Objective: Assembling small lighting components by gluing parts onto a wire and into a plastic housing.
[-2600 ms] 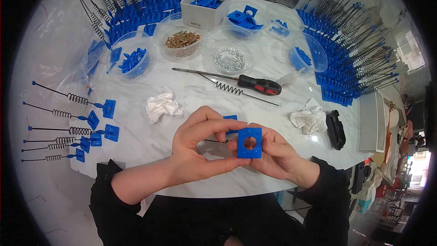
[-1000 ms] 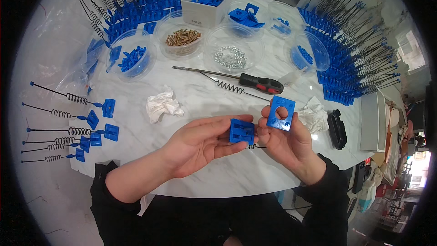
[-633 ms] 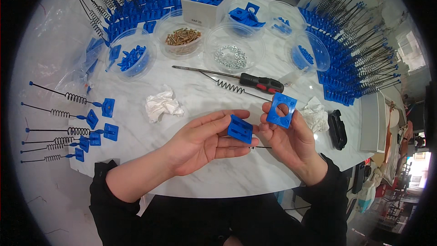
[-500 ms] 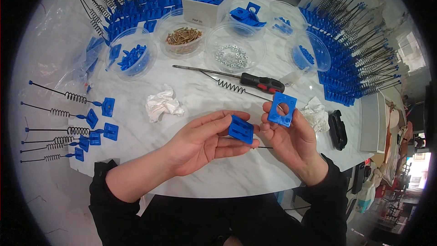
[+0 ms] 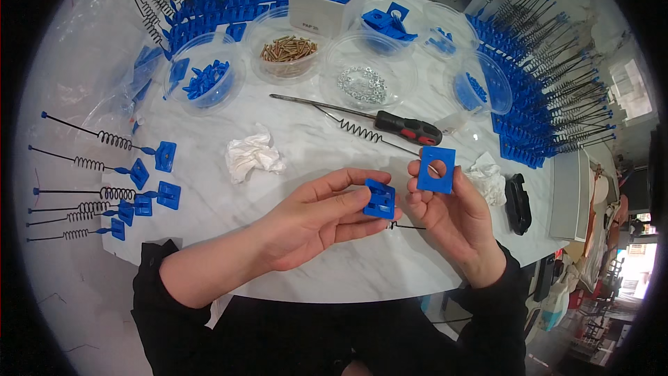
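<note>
Over the front middle of the table, my left hand [image 5: 309, 219] pinches a small blue slotted plastic block [image 5: 379, 202] between thumb and fingers. Close beside it on the right, my right hand [image 5: 460, 221] grips a blue square plate [image 5: 435, 187] with a round hole, held upright by its edges. The two blue pieces are apart. Behind the hands lies a black coiled spring wire [image 5: 360, 130], its right end partly hidden by the plate. Part of another dark wire [image 5: 410, 227] shows between my hands, mostly hidden.
A screwdriver [image 5: 407, 127] lies beyond my hands, with crumpled tissue [image 5: 254, 157] to the left and a black case [image 5: 517, 203] at right. Tubs of screws [image 5: 289, 49], nuts [image 5: 362, 84] and blue parts [image 5: 207, 79] stand behind. Finished-looking spring pieces [image 5: 167, 157] lie far left.
The blue block in my left hand has turned to show more of its slotted face. The holed plate has turned more upright in my right hand. The whole view has shifted slightly.
</note>
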### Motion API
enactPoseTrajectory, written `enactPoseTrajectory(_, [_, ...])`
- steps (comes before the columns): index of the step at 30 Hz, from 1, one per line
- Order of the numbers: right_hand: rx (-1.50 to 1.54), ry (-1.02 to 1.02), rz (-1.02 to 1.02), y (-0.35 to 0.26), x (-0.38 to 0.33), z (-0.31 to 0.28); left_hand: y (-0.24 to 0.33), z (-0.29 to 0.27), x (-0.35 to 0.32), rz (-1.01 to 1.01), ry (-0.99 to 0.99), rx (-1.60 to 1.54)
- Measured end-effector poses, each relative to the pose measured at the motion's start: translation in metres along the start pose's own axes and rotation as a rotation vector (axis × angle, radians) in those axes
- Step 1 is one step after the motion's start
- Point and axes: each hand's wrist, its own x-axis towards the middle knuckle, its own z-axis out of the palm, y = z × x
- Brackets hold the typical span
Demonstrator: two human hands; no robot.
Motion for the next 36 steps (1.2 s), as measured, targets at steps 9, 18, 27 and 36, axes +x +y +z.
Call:
enactPoseTrajectory(9, [-0.575,-0.008,-0.199,-0.003,-0.009,0.018,-0.005,0.0,-0.001,-0.03,-0.062,0.0])
enactPoseTrajectory(18, [-1.263,-0.215,-0.602,-0.011,-0.009,0.035,-0.008,0.004,-0.002,-0.059,-0.069,-0.052])
enactPoseTrajectory(27, [-1.85,-0.248,-0.86,-0.005,-0.008,0.041,-0.014,0.0,-0.001,-0.024,-0.09,-0.091])
enactPoseTrajectory(36, [-1.883,-0.251,-0.811,-0.004,-0.007,0.037,-0.018,-0.002,0.0,-0.012,-0.077,-0.105])
